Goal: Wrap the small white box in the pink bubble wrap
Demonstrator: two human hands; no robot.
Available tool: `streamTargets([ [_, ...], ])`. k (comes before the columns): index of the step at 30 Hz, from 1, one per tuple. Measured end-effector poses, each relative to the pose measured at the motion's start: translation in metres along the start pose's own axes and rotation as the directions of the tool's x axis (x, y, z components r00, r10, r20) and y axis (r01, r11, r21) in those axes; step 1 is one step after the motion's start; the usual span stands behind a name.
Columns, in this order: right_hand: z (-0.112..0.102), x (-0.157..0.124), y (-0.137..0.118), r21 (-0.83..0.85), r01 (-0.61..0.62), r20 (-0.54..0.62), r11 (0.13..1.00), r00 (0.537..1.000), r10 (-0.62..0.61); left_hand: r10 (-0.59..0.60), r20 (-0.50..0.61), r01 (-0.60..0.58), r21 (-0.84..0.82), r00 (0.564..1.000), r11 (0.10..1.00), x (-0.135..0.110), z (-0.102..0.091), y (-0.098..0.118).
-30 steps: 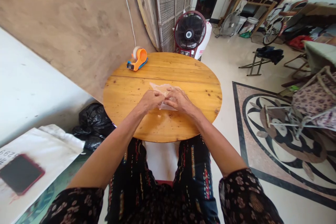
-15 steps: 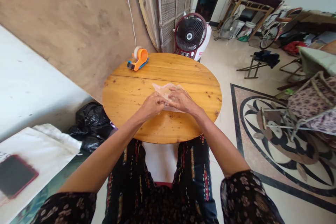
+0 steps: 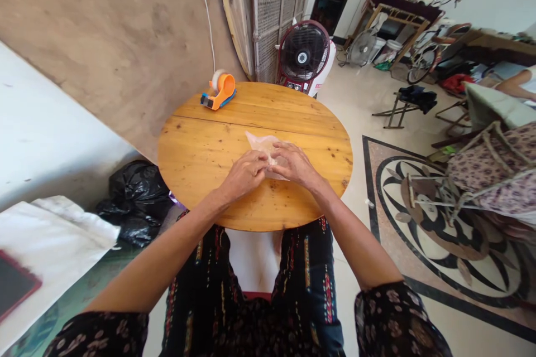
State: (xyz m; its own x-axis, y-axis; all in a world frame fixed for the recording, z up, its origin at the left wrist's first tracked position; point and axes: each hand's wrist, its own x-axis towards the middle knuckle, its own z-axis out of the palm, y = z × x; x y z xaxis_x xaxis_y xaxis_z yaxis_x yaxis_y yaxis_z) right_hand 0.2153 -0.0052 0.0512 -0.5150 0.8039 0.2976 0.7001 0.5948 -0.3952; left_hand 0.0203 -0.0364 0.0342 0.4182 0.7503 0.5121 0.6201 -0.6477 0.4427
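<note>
A clear plastic bag [image 3: 260, 144] lies flat near the middle of the round wooden table [image 3: 201, 150]. My left hand [image 3: 245, 173] and my right hand [image 3: 293, 163] rest side by side on the bag's near edge. Both have their fingers curled and pinched on the plastic. Whatever is inside the bag under my fingers is hidden. An orange tape dispenser [image 3: 219, 92] sits at the table's far left edge, well away from both hands.
A red standing fan [image 3: 304, 56] is behind the table. Black rubbish bags [image 3: 134, 195] lie on the floor to the left. A white sheet [image 3: 54, 234] with a dark phone [image 3: 12, 284] is at lower left. Chairs and clutter fill the right side.
Both hands stay on the bag with only small finger shifts. The camera has drifted right, so the phone slides towards the left edge.
</note>
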Motion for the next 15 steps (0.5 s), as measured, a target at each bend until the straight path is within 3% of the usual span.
streamTargets([
  [5, -0.006, -0.002, 0.0, -0.005, -0.03, 0.014, 1.0, 0.999, 0.03, 0.06, 0.051, -0.061, 0.016, 0.997, 0.998, -0.001, -0.002, -0.002],
  [9, -0.016, -0.014, 0.008, 0.095, -0.051, -0.016, 0.994, 0.998, 0.053, 0.12, 0.032, -0.122, 0.06, 0.992, 0.991, -0.003, 0.0, -0.007],
  [15, -0.011, -0.035, 0.013, 0.15, -0.201, -0.15, 0.968, 0.963, 0.223, 0.209, -0.012, -0.207, 0.091, 0.978, 0.974, -0.004, 0.004, -0.011],
])
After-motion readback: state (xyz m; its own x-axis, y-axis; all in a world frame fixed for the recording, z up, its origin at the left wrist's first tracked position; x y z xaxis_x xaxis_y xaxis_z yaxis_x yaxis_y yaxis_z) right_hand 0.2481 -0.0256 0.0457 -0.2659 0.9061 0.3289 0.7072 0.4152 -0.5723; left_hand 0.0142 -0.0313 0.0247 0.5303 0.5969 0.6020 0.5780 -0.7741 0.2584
